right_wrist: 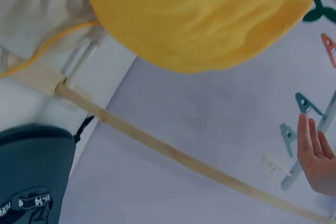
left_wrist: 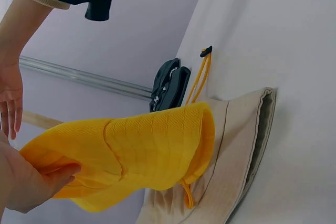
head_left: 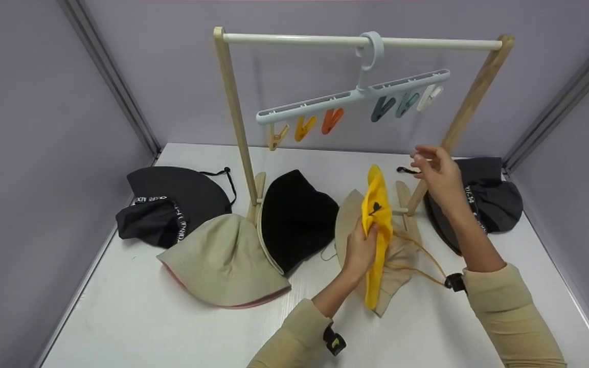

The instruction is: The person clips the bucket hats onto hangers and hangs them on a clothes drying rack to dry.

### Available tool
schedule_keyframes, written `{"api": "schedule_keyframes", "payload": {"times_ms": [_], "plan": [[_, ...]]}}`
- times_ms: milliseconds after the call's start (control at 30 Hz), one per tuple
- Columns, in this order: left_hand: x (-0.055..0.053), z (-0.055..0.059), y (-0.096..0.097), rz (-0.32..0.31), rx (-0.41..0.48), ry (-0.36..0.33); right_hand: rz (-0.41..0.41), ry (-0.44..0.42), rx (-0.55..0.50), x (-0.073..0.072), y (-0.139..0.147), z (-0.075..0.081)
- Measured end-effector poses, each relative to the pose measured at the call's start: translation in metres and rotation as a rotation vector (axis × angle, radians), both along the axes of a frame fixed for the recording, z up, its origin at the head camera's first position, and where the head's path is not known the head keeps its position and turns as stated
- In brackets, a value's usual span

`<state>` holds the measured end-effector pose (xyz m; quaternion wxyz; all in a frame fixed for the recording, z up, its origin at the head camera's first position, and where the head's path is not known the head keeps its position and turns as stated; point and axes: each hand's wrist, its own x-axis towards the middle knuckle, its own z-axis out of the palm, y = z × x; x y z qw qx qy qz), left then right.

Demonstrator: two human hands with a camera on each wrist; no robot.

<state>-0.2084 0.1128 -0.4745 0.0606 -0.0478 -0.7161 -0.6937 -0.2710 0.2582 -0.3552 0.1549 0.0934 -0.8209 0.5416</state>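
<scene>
My left hand (head_left: 362,250) grips a yellow bucket hat (head_left: 378,204) by its folded side, holding it upright above a beige hat (head_left: 348,220). In the left wrist view the thumb lies over the yellow cloth. A green leaf motif (right_wrist: 319,11) shows on the hat, and its yellow cord (head_left: 422,250) dangles to the right. My right hand (head_left: 440,174) is raised beside the rack's right post, fingers loosely bent and holding nothing. Above it, a pale blue clip hanger (head_left: 315,106) hangs tilted with several coloured clips, among them a white clip (head_left: 430,97).
The hanger hooks over the white rod (head_left: 294,39) of a wooden rack. On the white table lie a dark cap (head_left: 187,189) at left, a beige bucket hat (head_left: 228,260), a black bucket hat (head_left: 297,220) against the rack's foot, and another dark cap (head_left: 496,204) at right.
</scene>
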Motion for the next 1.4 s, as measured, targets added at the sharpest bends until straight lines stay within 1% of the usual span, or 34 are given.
{"api": "schedule_keyframes", "payload": {"times_ms": [133, 333, 433, 567, 667, 733, 867, 967, 1033, 1133, 1200, 1267, 1400], "plan": [[0.001, -0.001, 0.000, -0.007, -0.001, -0.007, -0.039, -0.018, -0.020, -0.015, 0.008, 0.003], [0.001, -0.003, 0.001, -0.007, -0.002, 0.011, -0.009, -0.086, -0.029, -0.034, 0.013, 0.017], [0.002, -0.005, 0.003, -0.003, -0.012, 0.016, -0.018, -0.127, -0.024, -0.043, 0.016, 0.024], [0.003, -0.006, 0.003, -0.001, -0.021, 0.004, -0.016, -0.207, -0.034, -0.054, 0.015, 0.030], [0.003, -0.007, 0.003, -0.001, -0.018, -0.011, 0.002, -0.281, -0.060, -0.063, 0.009, 0.034], [0.003, -0.006, 0.002, 0.001, -0.022, -0.009, 0.000, -0.333, -0.079, -0.070, 0.005, 0.036], [0.002, -0.005, 0.003, 0.010, -0.042, 0.005, -0.004, -0.424, -0.191, -0.082, -0.001, 0.041], [0.002, -0.005, 0.004, 0.002, -0.039, -0.003, -0.021, -0.451, -0.314, -0.090, 0.000, 0.045], [0.001, -0.005, 0.004, -0.007, -0.032, -0.009, -0.045, -0.451, -0.399, -0.094, 0.002, 0.047], [0.001, -0.005, 0.006, -0.018, -0.015, -0.008, -0.078, -0.446, -0.550, -0.099, 0.006, 0.051], [0.002, -0.005, 0.006, -0.024, -0.005, -0.007, -0.082, -0.432, -0.639, -0.102, 0.007, 0.051], [0.002, -0.006, 0.007, -0.028, 0.004, -0.012, -0.066, -0.410, -0.694, -0.103, 0.008, 0.051], [0.002, -0.006, 0.008, -0.039, 0.019, -0.023, -0.018, -0.322, -0.750, -0.102, 0.008, 0.048]]}}
